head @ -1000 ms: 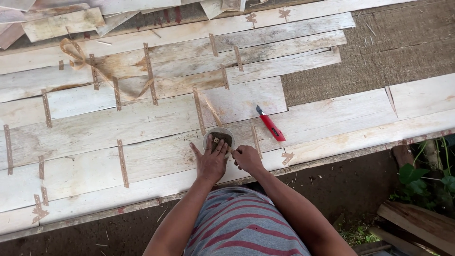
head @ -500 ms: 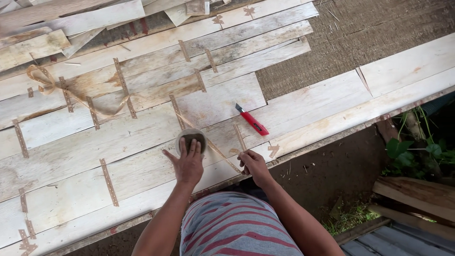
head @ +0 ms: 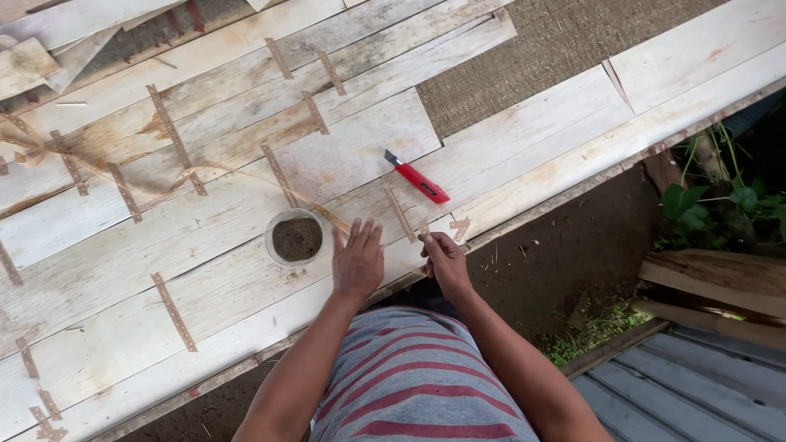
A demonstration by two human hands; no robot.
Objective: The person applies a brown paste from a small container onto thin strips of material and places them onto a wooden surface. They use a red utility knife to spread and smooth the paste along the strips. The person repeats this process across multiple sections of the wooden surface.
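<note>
Head view: left hand lies flat, fingers spread, on pale veneer sheets (beside a small round cup); right hand pinches thin brown tape strip.

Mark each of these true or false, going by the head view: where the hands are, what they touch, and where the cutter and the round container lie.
1. The left hand lies flat on the wood sheets. True.
2. The right hand grips the red cutter. False: the cutter lies apart on the sheets; the hand pinches a thin strip.
3. The round container sits left of the left hand. True.
4. The container is in the left hand. False: it stands alone beside it.
</note>
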